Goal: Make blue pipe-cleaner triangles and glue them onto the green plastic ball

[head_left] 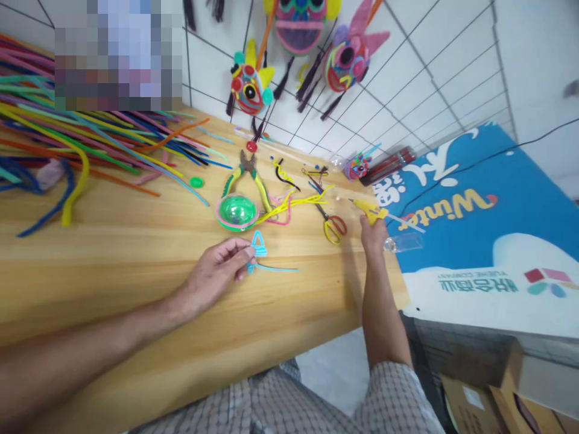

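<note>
Between the thumb and fingers of my left hand (226, 262) is a light blue pipe cleaner (259, 249), bent into a small looped shape with one loose end trailing right over the table. My right hand (374, 234) is wrapped round the handle of a yellow hot glue gun (370, 209), with a pale glue stick (407, 222) sticking out behind it. The nozzle points left. Just beyond my left hand sits a shiny green half-ball (237, 211) edged with pink. Pliers (248, 166) with green and yellow handles lie behind it. Red and yellow scissors (333, 229) rest left of my right hand.
Many coloured pipe cleaners (104, 141) cover the table's left back. Yellow pipe cleaners (298, 204) lie mid-table. Colourful fish-like ornaments (250, 87) with black tassels hang at the back. A blue printed board (488, 211) stands right; cardboard boxes (474, 407) sit below it.
</note>
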The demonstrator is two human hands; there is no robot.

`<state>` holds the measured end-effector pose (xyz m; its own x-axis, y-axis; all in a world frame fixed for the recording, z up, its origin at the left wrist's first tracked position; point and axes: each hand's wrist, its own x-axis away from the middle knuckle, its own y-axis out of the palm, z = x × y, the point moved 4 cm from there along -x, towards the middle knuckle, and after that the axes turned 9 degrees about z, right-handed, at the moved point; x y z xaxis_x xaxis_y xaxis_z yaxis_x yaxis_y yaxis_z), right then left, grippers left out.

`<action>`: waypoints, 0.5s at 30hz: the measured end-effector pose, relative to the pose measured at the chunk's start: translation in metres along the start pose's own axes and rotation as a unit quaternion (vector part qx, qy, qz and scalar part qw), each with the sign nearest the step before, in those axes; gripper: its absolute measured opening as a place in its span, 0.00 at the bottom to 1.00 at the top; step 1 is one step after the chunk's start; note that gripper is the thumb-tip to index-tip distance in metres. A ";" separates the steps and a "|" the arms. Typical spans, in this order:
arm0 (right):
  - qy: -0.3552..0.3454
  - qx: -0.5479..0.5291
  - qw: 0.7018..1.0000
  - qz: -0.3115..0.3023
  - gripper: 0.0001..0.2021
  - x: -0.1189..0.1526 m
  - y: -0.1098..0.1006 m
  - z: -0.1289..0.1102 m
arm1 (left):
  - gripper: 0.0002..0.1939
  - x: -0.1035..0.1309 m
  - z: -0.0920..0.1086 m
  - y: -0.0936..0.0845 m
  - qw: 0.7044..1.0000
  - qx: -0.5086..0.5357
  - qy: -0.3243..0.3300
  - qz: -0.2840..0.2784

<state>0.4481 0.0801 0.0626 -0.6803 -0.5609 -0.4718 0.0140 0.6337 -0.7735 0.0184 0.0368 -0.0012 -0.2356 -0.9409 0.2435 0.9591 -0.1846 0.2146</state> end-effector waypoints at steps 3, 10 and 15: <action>0.020 0.010 1.000 -0.009 0.19 -0.007 0.029 0.014 | 0.14 0.000 -0.001 0.000 1.000 0.001 0.003 -0.002; 0.007 0.016 1.000 0.001 0.23 0.001 0.013 0.025 | 0.13 0.000 -0.003 0.001 1.000 -0.002 0.001 0.001; -0.155 -0.086 0.984 -0.021 0.21 0.083 -0.030 -0.019 | 0.12 0.000 -0.001 0.003 1.000 0.022 0.010 -0.001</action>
<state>0.3772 0.0248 0.0548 -0.4213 -0.7068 -0.5683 -0.1509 0.6725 -0.7245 0.0218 0.0354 -0.0018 -0.2343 -0.9460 0.2242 0.9505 -0.1744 0.2572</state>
